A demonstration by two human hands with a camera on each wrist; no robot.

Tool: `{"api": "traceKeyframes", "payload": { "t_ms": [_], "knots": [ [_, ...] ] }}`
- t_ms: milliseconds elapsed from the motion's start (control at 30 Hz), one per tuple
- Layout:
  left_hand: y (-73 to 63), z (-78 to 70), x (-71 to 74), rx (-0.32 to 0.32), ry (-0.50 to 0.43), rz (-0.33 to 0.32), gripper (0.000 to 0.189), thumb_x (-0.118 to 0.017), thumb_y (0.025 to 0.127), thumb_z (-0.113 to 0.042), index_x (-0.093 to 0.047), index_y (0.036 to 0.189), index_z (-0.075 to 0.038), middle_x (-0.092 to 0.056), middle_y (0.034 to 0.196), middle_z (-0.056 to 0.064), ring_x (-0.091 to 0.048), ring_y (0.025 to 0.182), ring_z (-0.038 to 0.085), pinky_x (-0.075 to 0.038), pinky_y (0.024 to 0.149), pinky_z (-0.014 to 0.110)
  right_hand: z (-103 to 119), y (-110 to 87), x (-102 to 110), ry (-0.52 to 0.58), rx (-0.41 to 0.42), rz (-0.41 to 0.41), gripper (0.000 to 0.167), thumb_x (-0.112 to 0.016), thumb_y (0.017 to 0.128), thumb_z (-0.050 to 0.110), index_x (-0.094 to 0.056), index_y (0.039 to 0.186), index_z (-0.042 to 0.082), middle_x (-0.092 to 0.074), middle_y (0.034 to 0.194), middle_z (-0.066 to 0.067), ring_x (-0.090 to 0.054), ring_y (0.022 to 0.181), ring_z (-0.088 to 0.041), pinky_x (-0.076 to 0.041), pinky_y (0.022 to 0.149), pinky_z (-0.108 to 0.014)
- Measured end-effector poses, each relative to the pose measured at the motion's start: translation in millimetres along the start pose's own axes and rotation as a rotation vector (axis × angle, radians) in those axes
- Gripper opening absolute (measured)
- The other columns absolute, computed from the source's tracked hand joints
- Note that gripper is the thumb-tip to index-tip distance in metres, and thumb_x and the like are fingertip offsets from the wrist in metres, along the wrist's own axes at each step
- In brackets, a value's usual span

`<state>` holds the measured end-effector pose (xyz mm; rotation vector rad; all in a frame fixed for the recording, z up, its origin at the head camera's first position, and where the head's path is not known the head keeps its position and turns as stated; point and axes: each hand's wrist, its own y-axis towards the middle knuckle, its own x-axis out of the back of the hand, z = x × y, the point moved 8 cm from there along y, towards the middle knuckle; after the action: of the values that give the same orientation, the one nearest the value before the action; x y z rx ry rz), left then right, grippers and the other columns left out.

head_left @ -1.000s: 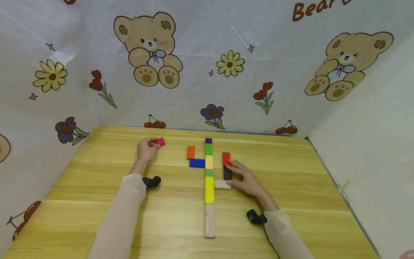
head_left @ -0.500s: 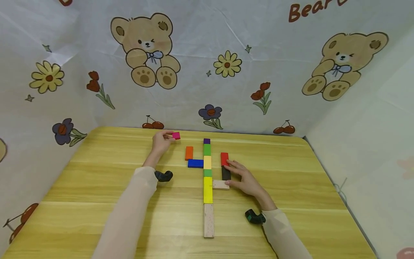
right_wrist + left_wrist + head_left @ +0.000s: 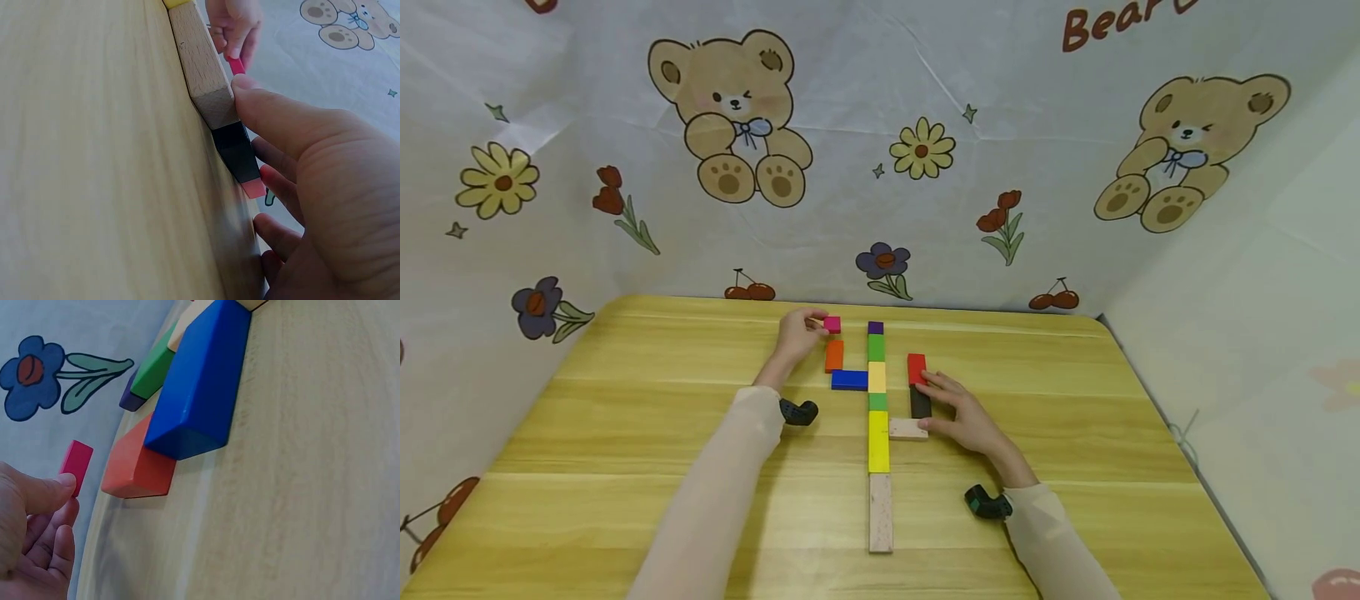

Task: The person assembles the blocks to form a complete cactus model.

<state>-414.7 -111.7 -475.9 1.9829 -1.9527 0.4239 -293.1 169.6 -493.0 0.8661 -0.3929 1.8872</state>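
My left hand pinches a small pink block between thumb and fingers, just beyond the far end of an orange block. In the left wrist view the pink block is apart from the orange one. A blue block joins the orange block to a central column of blocks. On the other side, my right hand has its thumb at a plain wooden block and its fingertips by a red block. Between those two lies a black block.
The column runs from a purple block through a green block, a cream block and a yellow block to a long wooden block. A bear-printed sheet hangs behind the wooden table.
My left hand has carried the pink block rightward, from the table's left part to beside the orange block's far end. The right hand has stayed at its blocks.
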Motion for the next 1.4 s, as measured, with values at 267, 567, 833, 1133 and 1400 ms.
{"api": "traceKeyframes", "payload": {
  "t_ms": [267, 567, 833, 1133, 1400],
  "knots": [
    [3.4, 9.7, -8.3, 0.012, 0.022, 0.035, 0.031, -0.067, 0.089, 0.002, -0.067, 0.12, 0.0, -0.067, 0.11, 0.02, -0.063, 0.095, 0.029, -0.053, 0.078, 0.027, 0.7, -0.5, 0.4, 0.018, 0.007, -0.008, 0.061, -0.075, 0.085, 0.024, -0.054, 0.141, 0.011, -0.038, 0.156, -0.01, -0.022, 0.148, -0.039, -0.023, 0.115, -0.064],
    [3.9, 13.8, -10.6, 0.022, 0.04, 0.059, 0.033, -0.069, 0.087, 0.0, -0.067, 0.12, -0.001, -0.069, 0.1, 0.018, -0.063, 0.089, 0.027, -0.048, 0.072, 0.025, -1.7, 0.1, 0.1, 0.027, -0.02, 0.003, 0.061, -0.075, 0.086, 0.025, -0.054, 0.141, 0.012, -0.038, 0.157, -0.007, -0.021, 0.149, -0.035, -0.021, 0.116, -0.062],
    [6.1, 15.6, -13.5, 0.021, 0.058, 0.11, 0.033, -0.065, 0.09, 0.0, -0.066, 0.122, 0.0, -0.066, 0.116, 0.019, -0.063, 0.099, 0.03, -0.054, 0.083, 0.034, -2.6, 0.0, 0.0, 0.033, -0.024, 0.006, 0.061, -0.075, 0.086, 0.025, -0.054, 0.141, 0.012, -0.037, 0.157, -0.007, -0.02, 0.15, -0.035, -0.021, 0.116, -0.062],
    [6.7, 17.3, -15.8, 0.025, 0.066, 0.14, 0.031, -0.063, 0.09, 0.0, -0.065, 0.122, 0.0, -0.065, 0.118, 0.019, -0.062, 0.1, 0.029, -0.053, 0.084, 0.033, -2.7, -0.4, 0.7, 0.05, -0.046, 0.005, 0.061, -0.075, 0.085, 0.027, -0.055, 0.141, 0.013, -0.037, 0.157, -0.005, -0.019, 0.15, -0.034, -0.02, 0.116, -0.063],
    [6.2, 18.0, -16.9, 0.025, 0.074, 0.147, 0.031, -0.059, 0.091, 0.002, -0.066, 0.121, 0.0, -0.065, 0.119, 0.019, -0.06, 0.098, 0.027, -0.05, 0.082, 0.03, -2.3, -0.5, 0.4, 0.051, -0.04, 0.003, 0.061, -0.075, 0.085, 0.026, -0.055, 0.141, 0.012, -0.038, 0.157, -0.006, -0.019, 0.15, -0.035, -0.02, 0.116, -0.063]
  ]
}}
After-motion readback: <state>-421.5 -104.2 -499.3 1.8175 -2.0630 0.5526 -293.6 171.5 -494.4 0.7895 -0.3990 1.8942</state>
